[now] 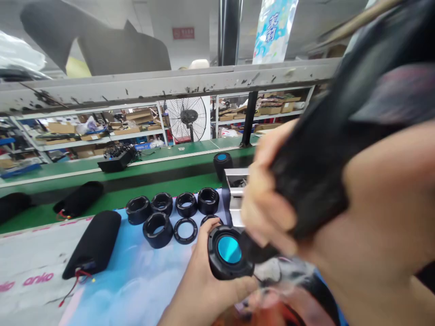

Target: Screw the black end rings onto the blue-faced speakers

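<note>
My left hand (207,280) grips a round black speaker end cap (229,251) with a shiny blue centre, low in the middle of the view. My right hand (268,199) is closed round a large black handheld tool (326,149) whose tip touches the cap's right edge. My right forearm fills the right side and hides what lies behind it.
Several black rings (173,210) lie in two rows on a light blue sheet (136,271). A black fabric-covered speaker body (95,244) with red wires lies at the left. A metal fixture (236,190) and an upright speaker (222,164) stand behind. A green conveyor (102,170) and fan (188,118) are farther back.
</note>
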The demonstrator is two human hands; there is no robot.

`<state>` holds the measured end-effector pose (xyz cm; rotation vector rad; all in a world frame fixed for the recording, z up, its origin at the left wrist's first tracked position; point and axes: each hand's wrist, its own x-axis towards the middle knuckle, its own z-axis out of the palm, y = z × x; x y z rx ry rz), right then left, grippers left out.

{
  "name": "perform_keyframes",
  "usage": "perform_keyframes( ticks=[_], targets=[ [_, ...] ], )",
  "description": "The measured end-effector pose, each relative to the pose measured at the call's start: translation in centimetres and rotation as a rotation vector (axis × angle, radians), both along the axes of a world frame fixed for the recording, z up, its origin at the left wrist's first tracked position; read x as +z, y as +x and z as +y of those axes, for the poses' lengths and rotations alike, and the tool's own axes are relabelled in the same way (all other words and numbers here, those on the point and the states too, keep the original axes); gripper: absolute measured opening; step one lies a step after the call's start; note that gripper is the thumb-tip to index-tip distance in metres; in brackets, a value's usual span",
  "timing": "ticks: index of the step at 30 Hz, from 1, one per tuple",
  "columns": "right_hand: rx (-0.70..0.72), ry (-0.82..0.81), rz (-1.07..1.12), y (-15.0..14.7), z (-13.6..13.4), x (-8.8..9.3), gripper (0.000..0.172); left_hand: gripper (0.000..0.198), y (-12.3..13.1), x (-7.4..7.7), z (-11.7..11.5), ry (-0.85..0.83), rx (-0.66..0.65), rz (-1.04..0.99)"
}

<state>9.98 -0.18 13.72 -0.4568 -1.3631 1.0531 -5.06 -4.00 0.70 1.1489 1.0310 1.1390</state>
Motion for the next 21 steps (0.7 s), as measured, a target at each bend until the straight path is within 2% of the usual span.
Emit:
perform_keyframes(
  ticks=[3, 6, 10, 13, 18, 21],
  targets=[
    [-0.147, 0.005, 0.158, 1.8, 2.5, -0.6, 0.056, 0.093, 0.0, 0.7, -0.3, -0.056, -0.036, -0.012],
    [-0.296, -0.02, 0.155, 3.0, 5.4, -2.8, 0.059, 0.094, 0.3, 1.2, -0.4, -0.116, 0.019, 0.04],
    [-0.336, -0.068, 0.128, 3.6, 7.2, -6.0, 0.06, 0.093, 0.6, 1.5, -0.4, -0.139, 0.06, 0.03],
    [-0.32, -0.102, 0.116, 3.5, 7.4, -7.2, 0.06, 0.09, 0.5, 1.7, -0.3, -0.144, 0.073, 0.057],
    [-0.257, -0.173, 0.094, 3.7, 7.2, -7.3, 0.06, 0.085, 0.9, 2.4, -0.4, -0.149, 0.055, 0.015],
    [-0.222, -0.211, 0.121, 4.0, 6.1, -5.6, 0.058, 0.083, 1.4, 2.9, -0.6, -0.162, 0.069, -0.007]
  ],
)
